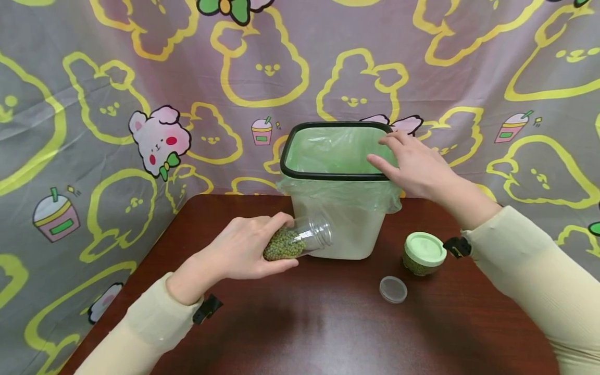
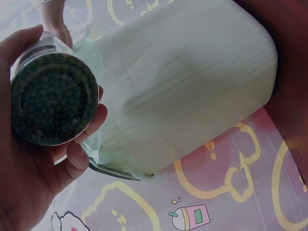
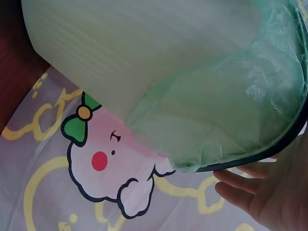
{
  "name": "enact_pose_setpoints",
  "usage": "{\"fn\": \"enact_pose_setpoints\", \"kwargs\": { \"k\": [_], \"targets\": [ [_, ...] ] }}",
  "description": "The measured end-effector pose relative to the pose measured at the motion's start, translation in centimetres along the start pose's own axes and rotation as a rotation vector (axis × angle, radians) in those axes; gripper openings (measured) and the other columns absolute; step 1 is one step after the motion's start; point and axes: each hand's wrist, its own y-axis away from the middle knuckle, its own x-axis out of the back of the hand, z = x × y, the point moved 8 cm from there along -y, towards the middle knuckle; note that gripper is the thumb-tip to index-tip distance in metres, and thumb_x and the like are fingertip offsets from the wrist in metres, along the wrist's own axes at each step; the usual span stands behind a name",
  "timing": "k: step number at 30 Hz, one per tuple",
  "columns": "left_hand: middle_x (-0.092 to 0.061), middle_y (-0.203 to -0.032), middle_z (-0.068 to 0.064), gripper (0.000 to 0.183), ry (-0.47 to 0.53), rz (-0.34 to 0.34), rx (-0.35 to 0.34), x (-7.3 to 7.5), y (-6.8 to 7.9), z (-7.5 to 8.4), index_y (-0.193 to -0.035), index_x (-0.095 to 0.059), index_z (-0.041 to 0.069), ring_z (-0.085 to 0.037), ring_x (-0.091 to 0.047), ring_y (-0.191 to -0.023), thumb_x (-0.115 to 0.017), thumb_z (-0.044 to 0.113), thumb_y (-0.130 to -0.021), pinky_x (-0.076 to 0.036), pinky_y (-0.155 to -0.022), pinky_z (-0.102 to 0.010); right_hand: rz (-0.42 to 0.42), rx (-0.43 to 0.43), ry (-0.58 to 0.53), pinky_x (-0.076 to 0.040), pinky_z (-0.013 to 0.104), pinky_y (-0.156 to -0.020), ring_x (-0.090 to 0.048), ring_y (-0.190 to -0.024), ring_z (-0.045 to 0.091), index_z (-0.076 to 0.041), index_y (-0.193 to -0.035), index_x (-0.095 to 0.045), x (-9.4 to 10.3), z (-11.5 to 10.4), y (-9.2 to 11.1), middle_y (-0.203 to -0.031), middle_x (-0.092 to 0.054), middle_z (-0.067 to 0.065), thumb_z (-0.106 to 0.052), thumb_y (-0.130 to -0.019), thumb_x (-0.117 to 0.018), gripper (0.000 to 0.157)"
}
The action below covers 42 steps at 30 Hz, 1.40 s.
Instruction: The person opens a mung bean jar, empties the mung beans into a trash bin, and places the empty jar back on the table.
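Observation:
My left hand grips a clear jar part-filled with green beans. The jar lies tilted on its side, its uncovered mouth facing right, in front of a white trash bin. From the left wrist view, its round base shows with beans behind it. My right hand is at the right side of the bin's black rim, fingers extended and loosely spread. In the right wrist view its fingers lie by the rim; firm contact is unclear. A green liner bag covers the bin's inside and folds over the rim.
On the brown table, right of the bin, stands a small jar with a light green lid and dark contents. A round translucent lid lies flat nearby. Patterned cloth hangs behind and at the left.

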Motion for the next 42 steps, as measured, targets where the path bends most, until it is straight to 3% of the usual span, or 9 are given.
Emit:
{"fn": "enact_pose_setpoints", "kwargs": {
  "k": [6,21,32,37,42],
  "targets": [
    [-0.062,-0.084,0.007,0.057,0.009,0.004,0.011,0.5,-0.2,-0.4,-0.116,-0.054,0.015,-0.005,-0.055,-0.067,-0.073,0.054,-0.078,-0.045,-0.052,-0.025,-0.043,0.049,0.007,-0.021,0.061,-0.108,-0.016,-0.142,0.044,-0.001,-0.147,-0.036,-0.8,-0.4,0.3,-0.156,-0.020,0.023,-0.061,-0.099,-0.030,0.077],
    [-0.067,-0.089,0.001,0.061,-0.083,-0.005,0.136,4.0,-1.4,-4.0,-0.121,-0.053,0.015,-0.016,-0.059,-0.068,-0.070,0.057,-0.079,-0.047,-0.055,-0.039,-0.040,0.138,0.073,-0.024,0.060,-0.107,-0.019,-0.141,0.044,-0.003,-0.144,-0.043,-1.0,-0.9,0.2,-0.152,-0.024,0.030,-0.057,-0.101,-0.033,0.070],
    [-0.060,-0.072,-0.002,0.060,-0.134,0.026,0.154,7.4,-3.2,-6.5,-0.121,-0.052,0.012,-0.019,-0.057,-0.060,-0.071,0.053,-0.081,-0.046,-0.056,-0.040,-0.032,0.145,0.064,-0.026,0.060,-0.106,-0.018,-0.141,0.044,-0.003,-0.141,-0.046,-1.1,-0.8,0.3,-0.152,-0.025,0.030,-0.056,-0.101,-0.034,0.067],
    [-0.060,-0.071,-0.004,0.064,-0.176,-0.009,0.189,7.9,-4.3,-7.7,-0.124,-0.049,0.012,-0.021,-0.057,-0.061,-0.071,0.055,-0.081,-0.047,-0.056,-0.042,-0.029,0.135,0.067,-0.025,0.060,-0.107,-0.018,-0.141,0.045,-0.002,-0.141,-0.047,-1.1,-0.7,0.3,-0.152,-0.024,0.029,-0.056,-0.101,-0.034,0.067],
    [-0.060,-0.071,-0.006,0.066,-0.179,-0.026,0.192,8.2,-5.4,-8.3,-0.129,-0.047,0.014,-0.023,-0.056,-0.059,-0.068,0.056,-0.083,-0.047,-0.056,-0.042,-0.024,0.092,0.064,-0.026,0.060,-0.106,-0.021,-0.140,0.045,0.003,-0.147,-0.035,-1.1,-0.7,0.6,-0.154,-0.017,0.030,-0.059,-0.100,-0.032,0.078]
  ]
}}
